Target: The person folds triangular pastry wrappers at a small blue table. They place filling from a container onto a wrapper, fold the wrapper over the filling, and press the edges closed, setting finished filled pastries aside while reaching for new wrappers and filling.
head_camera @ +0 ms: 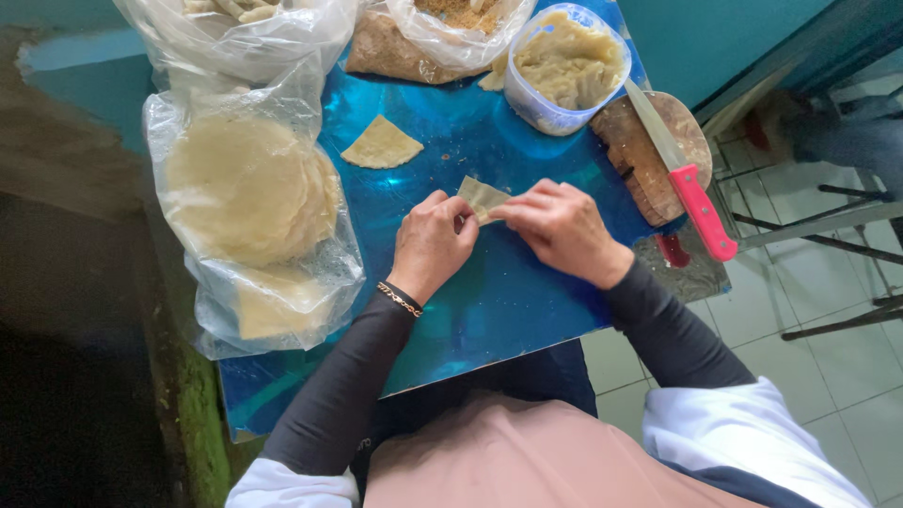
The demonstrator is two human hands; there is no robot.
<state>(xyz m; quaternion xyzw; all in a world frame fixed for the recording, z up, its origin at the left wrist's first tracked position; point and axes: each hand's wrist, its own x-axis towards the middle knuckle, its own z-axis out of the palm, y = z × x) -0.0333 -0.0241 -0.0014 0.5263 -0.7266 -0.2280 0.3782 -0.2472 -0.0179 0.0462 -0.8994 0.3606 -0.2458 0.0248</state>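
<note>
Dark sleeves lead to the left hand (431, 246) and right hand (562, 229), both with fingers pinched shut on a small folded wrapper (481, 197) just above the blue table (489, 310). A bag of round wrappers (249, 188) lies left, a tub of filling (567, 68) and a pink-handled knife (687, 179) right, white floor tiles beyond.

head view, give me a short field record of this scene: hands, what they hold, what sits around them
left hand: pinches the left end of the folded wrapper
right hand: pinches its right end
surface: shiny blue tabletop
loose piece: triangular wrapper lying apart, beyond the hands
left side: clear bag of round wrappers
far side: plastic tub of pale filling
right edge: pink-handled knife on a round wooden board
</note>
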